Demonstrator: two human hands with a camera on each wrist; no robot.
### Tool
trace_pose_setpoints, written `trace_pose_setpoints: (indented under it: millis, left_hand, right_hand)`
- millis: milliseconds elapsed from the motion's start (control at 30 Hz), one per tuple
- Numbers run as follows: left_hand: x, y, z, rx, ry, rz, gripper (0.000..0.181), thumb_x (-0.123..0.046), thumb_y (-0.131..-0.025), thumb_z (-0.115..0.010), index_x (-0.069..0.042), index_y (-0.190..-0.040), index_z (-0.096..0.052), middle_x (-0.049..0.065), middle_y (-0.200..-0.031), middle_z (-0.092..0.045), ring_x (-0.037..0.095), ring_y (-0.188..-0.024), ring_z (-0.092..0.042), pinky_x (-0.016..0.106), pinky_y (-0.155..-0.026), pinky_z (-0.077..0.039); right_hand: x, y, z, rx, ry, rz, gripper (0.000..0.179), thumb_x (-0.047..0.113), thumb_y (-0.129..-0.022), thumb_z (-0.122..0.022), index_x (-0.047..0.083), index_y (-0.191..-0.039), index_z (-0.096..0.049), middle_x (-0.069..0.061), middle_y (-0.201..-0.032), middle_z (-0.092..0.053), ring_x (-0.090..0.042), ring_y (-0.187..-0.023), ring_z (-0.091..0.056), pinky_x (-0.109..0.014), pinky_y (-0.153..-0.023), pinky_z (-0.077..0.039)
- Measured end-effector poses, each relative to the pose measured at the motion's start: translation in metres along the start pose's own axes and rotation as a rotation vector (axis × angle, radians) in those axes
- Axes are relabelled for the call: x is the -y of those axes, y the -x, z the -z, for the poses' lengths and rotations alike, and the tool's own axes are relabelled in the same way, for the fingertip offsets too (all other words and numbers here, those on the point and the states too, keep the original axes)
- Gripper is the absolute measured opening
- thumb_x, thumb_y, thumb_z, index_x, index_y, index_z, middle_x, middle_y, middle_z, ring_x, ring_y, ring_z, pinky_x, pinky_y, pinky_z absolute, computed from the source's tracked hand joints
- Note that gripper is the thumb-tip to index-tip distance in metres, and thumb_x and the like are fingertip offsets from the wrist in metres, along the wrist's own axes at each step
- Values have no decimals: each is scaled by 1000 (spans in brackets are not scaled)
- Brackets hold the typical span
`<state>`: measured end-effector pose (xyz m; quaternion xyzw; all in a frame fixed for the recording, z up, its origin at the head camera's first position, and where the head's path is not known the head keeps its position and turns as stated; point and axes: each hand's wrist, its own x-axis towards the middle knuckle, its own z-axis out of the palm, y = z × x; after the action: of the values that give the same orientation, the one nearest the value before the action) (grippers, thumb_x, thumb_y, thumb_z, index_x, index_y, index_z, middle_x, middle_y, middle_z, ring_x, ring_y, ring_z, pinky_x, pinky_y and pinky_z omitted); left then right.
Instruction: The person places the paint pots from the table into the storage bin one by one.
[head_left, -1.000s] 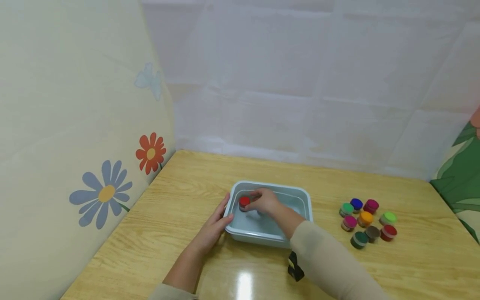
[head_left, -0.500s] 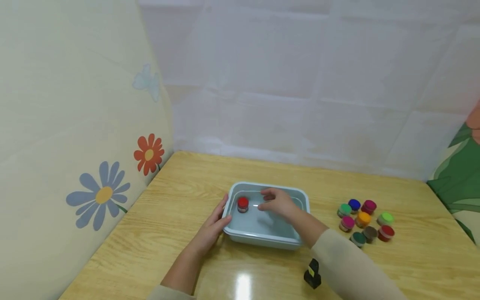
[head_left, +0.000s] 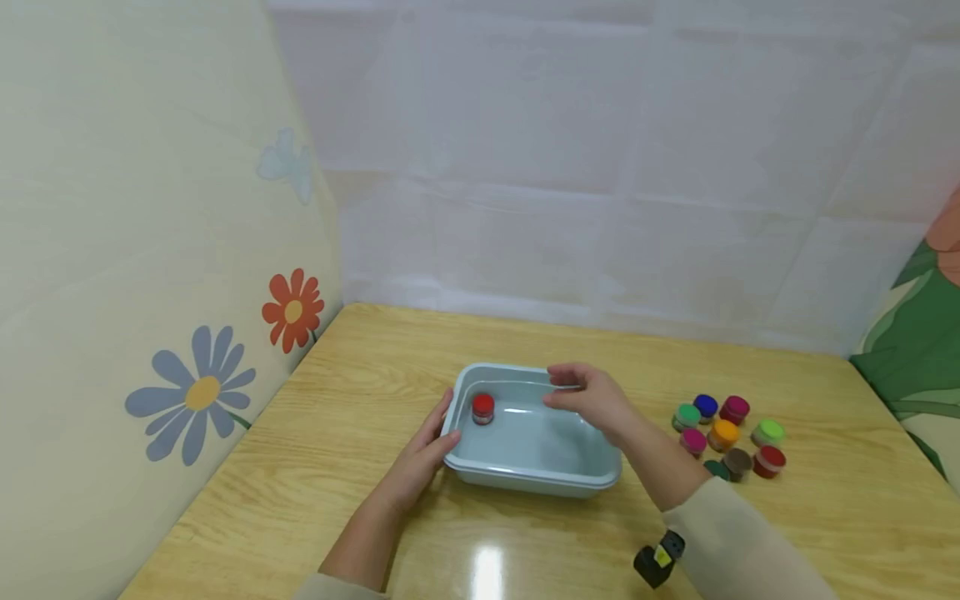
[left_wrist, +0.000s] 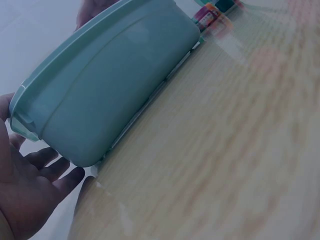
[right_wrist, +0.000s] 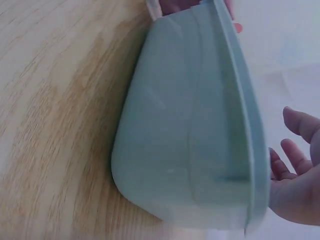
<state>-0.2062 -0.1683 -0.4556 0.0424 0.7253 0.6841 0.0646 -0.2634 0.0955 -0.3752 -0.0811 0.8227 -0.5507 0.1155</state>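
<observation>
A light blue plastic basin rests on the table, and a small paint jar with a red lid stands inside near its left end. My left hand holds the basin's left end, thumb at the rim and fingers along the outer wall. In the left wrist view, the fingers of that left hand reach around the basin's corner. Over the basin's right part hovers my right hand, holding nothing. The right wrist view has this right hand beside the rim with loosely bent fingers.
Right of the basin, several small jars stand in a cluster, among them an orange-lidded jar, a dark red-lidded jar and a lime-lidded jar. A black device shows by the right sleeve. White cloth hangs behind the table.
My right hand has let go of the red-lidded jar and moved right, away from it. The jar stays in the basin's left part. My left hand keeps its place on the basin.
</observation>
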Motion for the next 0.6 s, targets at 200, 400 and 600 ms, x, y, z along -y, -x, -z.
trace_pose_setpoints:
  millis: [200, 400, 600]
  left_hand:
    - [-1, 1, 0, 5, 3, -5, 66, -20, -100, -48, -22, -158, -18, 21, -162, -18, 37, -148, -21, 55, -119, -22]
    - [0, 1, 1, 0, -20, -20, 66, -20, -100, -48, -21, -158, -19, 18, -163, -17, 36, -150, -17, 54, -119, -19]
    - [0, 0, 0, -2, -33, -20, 65, -20, -100, -48, -21, -158, -19, 18, -163, -18, 36, -150, -17, 55, -120, -19]
  right_hand:
    - [0, 15, 22, 10, 1, -17, 55, 15, -90, -69, 3, -140, -49, -19, -138, -55, -35, -126, -55, -45, -105, -48]
    - [-3, 28, 44, -16, -3, -31, 53, 17, -93, -66, 5, -141, -47, -19, -144, -49, -34, -129, -52, -47, -109, -44]
    - [-9, 43, 70, -71, 8, -43, 59, 26, -93, -67, 6, -144, -44, -20, -148, -45, -35, -134, -46, -51, -112, -39]
